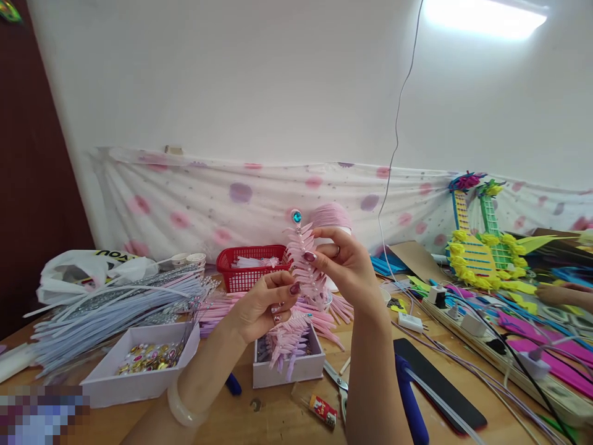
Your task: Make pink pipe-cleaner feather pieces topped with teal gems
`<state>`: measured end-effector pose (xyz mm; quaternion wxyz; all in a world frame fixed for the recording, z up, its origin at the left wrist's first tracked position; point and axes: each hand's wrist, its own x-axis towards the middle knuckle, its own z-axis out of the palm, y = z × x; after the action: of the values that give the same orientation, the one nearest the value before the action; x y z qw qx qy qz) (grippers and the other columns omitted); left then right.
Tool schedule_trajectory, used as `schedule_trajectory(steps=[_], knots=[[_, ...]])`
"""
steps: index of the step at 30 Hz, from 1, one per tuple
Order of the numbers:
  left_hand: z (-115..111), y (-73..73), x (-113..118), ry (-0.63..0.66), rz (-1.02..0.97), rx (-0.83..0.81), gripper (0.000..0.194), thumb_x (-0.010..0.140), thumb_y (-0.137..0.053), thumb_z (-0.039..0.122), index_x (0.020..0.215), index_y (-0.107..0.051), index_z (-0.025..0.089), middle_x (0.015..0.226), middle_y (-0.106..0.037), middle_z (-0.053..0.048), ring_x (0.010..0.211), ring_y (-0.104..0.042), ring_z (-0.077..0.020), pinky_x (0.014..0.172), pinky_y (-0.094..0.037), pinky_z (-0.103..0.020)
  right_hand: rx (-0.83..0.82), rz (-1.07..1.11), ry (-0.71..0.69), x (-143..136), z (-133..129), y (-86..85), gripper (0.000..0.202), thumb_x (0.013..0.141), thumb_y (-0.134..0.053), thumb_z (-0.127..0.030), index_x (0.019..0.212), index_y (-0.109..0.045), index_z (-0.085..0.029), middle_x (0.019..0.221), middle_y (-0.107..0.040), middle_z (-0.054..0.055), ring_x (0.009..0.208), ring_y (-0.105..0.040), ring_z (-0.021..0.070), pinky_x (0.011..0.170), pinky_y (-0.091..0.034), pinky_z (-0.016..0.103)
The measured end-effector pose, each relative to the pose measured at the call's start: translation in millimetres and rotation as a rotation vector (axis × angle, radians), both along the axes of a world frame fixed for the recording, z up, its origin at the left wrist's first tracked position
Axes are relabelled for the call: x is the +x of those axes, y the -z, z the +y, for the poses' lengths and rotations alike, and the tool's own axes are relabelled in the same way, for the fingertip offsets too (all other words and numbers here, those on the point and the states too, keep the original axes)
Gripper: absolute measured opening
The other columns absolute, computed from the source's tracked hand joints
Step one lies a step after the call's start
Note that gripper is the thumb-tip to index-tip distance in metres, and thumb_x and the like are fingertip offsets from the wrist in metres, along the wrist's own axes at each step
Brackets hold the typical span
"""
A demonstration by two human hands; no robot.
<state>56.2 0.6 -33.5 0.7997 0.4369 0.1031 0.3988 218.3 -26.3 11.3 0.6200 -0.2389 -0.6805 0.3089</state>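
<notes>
Gems (pixel 151 358) in box (pixel 125 389), strips (pixel 248 262) in basket (pixel 238 282), pink ornament (pixel 306 272) held

Bundled pipe cleaners (pixel 115 312) and boxed gems (pixel 155 358) suggest a craft workshop.

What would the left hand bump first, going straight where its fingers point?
The pink beaded spray, which the left hand touches; beyond that, perhaps the right hand, though depth is unclear.

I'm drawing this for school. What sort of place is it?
Probably a craft workroom: there are bundled fuzzy craft stems, a white box of shiny gem-like pieces, and a yellow guitar-shaped craft.
</notes>
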Motion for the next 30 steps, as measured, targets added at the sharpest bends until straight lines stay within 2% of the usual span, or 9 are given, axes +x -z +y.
schedule_trajectory(steps=[4, 10, 14, 17, 22, 24, 27, 30], knots=[[0.3, -2.9, -3.2, 0.053, 0.082, 0.046, 0.034, 0.050, -0.093, 0.020, 0.065, -0.063, 0.014, 0.047, -0.046, 0.008, 0.036, -0.029, 0.0005, 0.031, -0.025, -0.009, 0.011, -0.018, 0.010, 0.8, -2.3, 0.6, 0.026, 0.079, -0.075, -0.030, 0.099, -0.060, -0.020, 0.054, -0.050, -0.008, 0.045, -0.043, 0.0052, 0.040, -0.035, 0.017], [1.4, -2.5, -6.6, 0.190, 0.063, 0.135, 0.030, 0.062, -0.088, 0.029, 0.066, -0.062, 0.015, 0.047, -0.040, 0.008, 0.038, -0.024, -0.0015, 0.030, -0.027, -0.009, 0.007, -0.058, -0.007, -0.3, -1.0, 1.1, 0.026, 0.081, -0.073, -0.030, 0.102, -0.060, -0.021, 0.054, -0.046, -0.009, 0.045, -0.043, 0.0047, 0.041, -0.036, 0.016], [0.7, -1.0, -6.0, 0.210, 0.079, 0.139, 0.031, 0.061, -0.088, 0.030, 0.066, -0.062, 0.015, 0.047, -0.040, 0.008, 0.038, -0.024, -0.0015, 0.030, -0.029, -0.009, 0.016, -0.058, -0.003, -1.0, -0.7, 0.1, 0.028, 0.080, -0.075, -0.032, 0.101, -0.060, -0.022, 0.053, -0.044, -0.010, 0.045, -0.042, 0.0047, 0.041, -0.038, 0.016], [1.7, 0.9, -6.2, 0.235, 0.060, 0.092, 0.027, 0.061, -0.088, 0.024, 0.067, -0.064, 0.014, 0.048, -0.041, 0.008, 0.039, -0.026, -0.0012, 0.031, -0.029, -0.008, 0.017, -0.054, -0.007, 0.0, -0.8, 0.2, 0.028, 0.079, -0.075, -0.032, 0.100, -0.060, -0.021, 0.053, -0.045, -0.010, 0.044, -0.043, 0.0046, 0.041, -0.040, 0.016], [5.1, 1.8, -8.1, 0.349, 0.047, -0.008, 0.022, 0.063, -0.086, 0.017, 0.070, -0.065, 0.013, 0.052, -0.044, 0.007, 0.040, -0.025, -0.0010, 0.031, -0.030, -0.007, 0.033, -0.062, -0.018, 2.3, 0.8, 2.1, 0.028, 0.080, -0.075, -0.031, 0.102, -0.060, -0.021, 0.054, -0.048, -0.009, 0.046, -0.045, 0.0050, 0.041, -0.039, 0.016], [5.5, 1.1, -8.4, 0.393, 0.058, -0.025, 0.022, 0.062, -0.085, 0.017, 0.071, -0.065, 0.012, 0.052, -0.043, 0.007, 0.039, -0.022, -0.0007, 0.029, -0.028, -0.006, 0.046, -0.066, -0.033, 2.9, 0.6, 2.4, 0.027, 0.081, -0.074, -0.031, 0.102, -0.061, -0.020, 0.055, -0.048, -0.009, 0.046, -0.045, 0.0053, 0.041, -0.039, 0.017], [4.9, 0.5, -8.4, 0.461, 0.074, -0.062, 0.018, 0.070, -0.079, 0.021, 0.075, -0.064, 0.010, 0.052, -0.041, 0.007, 0.037, -0.015, -0.0003, 0.027, -0.023, -0.006, 0.051, -0.066, -0.047, 3.1, -1.4, 2.3, 0.025, 0.081, -0.074, -0.031, 0.101, -0.061, -0.021, 0.055, -0.050, -0.008, 0.046, -0.046, 0.0057, 0.040, -0.039, 0.017], [3.9, 0.7, -9.2, 0.526, 0.046, -0.113, 0.019, 0.075, -0.074, 0.024, 0.071, -0.063, 0.009, 0.052, -0.043, 0.006, 0.036, -0.012, 0.0002, 0.025, -0.021, -0.006, 0.021, -0.065, -0.026, 2.4, -4.3, 1.6, 0.026, 0.080, -0.074, -0.031, 0.101, -0.062, -0.022, 0.060, -0.056, -0.006, 0.048, -0.049, 0.0068, 0.042, -0.041, 0.018]])
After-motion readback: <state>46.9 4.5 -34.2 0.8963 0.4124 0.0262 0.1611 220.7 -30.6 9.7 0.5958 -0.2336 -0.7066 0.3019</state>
